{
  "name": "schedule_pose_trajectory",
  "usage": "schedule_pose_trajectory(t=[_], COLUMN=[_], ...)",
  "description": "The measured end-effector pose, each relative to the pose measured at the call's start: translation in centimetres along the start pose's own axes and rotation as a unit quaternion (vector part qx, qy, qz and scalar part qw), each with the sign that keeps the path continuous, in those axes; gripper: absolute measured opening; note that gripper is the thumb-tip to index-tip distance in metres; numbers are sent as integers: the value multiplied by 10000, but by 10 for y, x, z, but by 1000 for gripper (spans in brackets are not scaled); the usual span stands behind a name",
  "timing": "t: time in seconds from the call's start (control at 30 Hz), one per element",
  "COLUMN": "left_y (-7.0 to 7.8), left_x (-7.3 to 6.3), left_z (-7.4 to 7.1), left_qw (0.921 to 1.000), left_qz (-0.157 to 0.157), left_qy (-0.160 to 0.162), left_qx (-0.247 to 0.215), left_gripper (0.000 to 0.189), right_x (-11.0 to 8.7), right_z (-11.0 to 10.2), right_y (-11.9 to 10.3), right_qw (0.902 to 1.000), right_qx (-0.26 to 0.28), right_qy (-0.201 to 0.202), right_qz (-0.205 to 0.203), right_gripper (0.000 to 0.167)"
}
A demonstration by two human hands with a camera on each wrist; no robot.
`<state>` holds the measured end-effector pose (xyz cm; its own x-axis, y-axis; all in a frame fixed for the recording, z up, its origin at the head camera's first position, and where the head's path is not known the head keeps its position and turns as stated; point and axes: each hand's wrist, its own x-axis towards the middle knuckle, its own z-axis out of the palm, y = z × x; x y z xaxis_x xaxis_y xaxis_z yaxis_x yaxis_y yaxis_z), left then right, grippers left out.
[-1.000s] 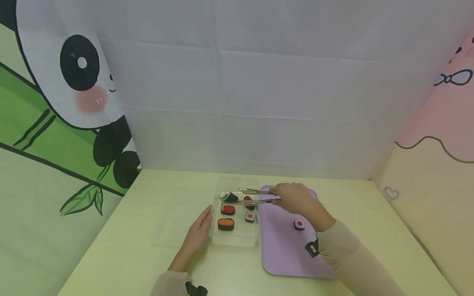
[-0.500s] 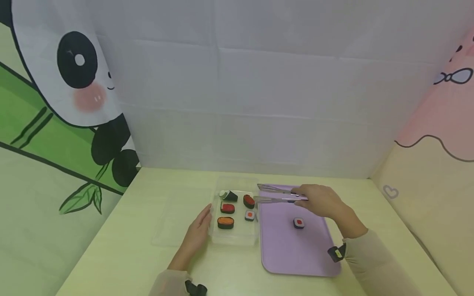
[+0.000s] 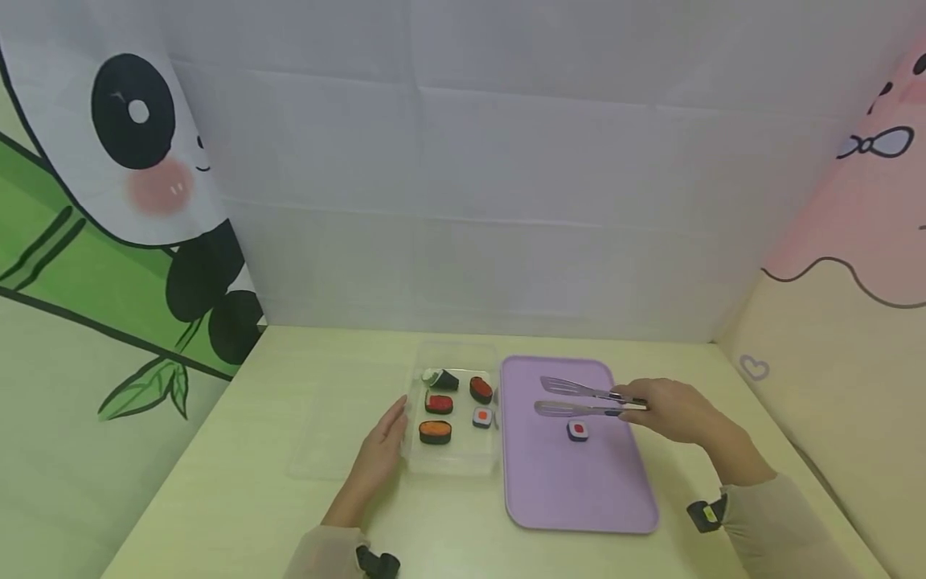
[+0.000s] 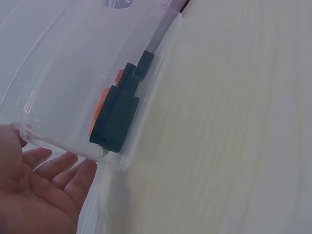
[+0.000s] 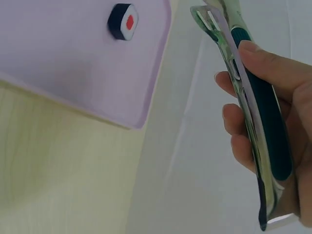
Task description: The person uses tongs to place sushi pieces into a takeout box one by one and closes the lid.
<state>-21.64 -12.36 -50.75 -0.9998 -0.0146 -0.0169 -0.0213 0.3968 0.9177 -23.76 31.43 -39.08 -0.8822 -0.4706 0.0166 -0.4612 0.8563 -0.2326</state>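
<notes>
My right hand grips metal tongs with dark green handle grips. Their two arms stand apart above the purple tray, holding nothing. Just below them on the tray lies one sushi roll, white with a red centre and dark wrap. My left hand rests against the left wall of a clear plastic box, fingers loosely extended. In the box sit a green-topped dark piece, a red piece, an orange-topped piece, another red-topped piece and a small roll.
A flat transparent lid lies on the pale table left of the box. The tray stands close to the box's right side. A white sheet hangs behind, with printed cartoon panels at both sides.
My right hand has drawn the tongs rightward from over the box to over the tray. The dark piece near their tips stays in the box. My left hand stays at the box.
</notes>
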Motion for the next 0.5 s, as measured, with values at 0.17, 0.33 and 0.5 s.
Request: schedule_pose_trajectory(t=[0.17,0.33,0.5], left_y=[-1,-2,-4], left_x=[1,2,4], left_z=[0,0,1], left_qw=[10000,10000,10000], left_qz=[-62,-74,-43], left_qy=[-16,-22,-32], left_qx=[-19,32,13], left_gripper=[49,50,49], right_x=[-12,-18,-20], right_z=[8,18,27], right_y=[18,36,50], right_qw=[9997,9994,9993], right_qx=[174,192,166], right_qy=[-114,-247,-286], right_qz=[-96,-132,-148], right_gripper=[37,37,37])
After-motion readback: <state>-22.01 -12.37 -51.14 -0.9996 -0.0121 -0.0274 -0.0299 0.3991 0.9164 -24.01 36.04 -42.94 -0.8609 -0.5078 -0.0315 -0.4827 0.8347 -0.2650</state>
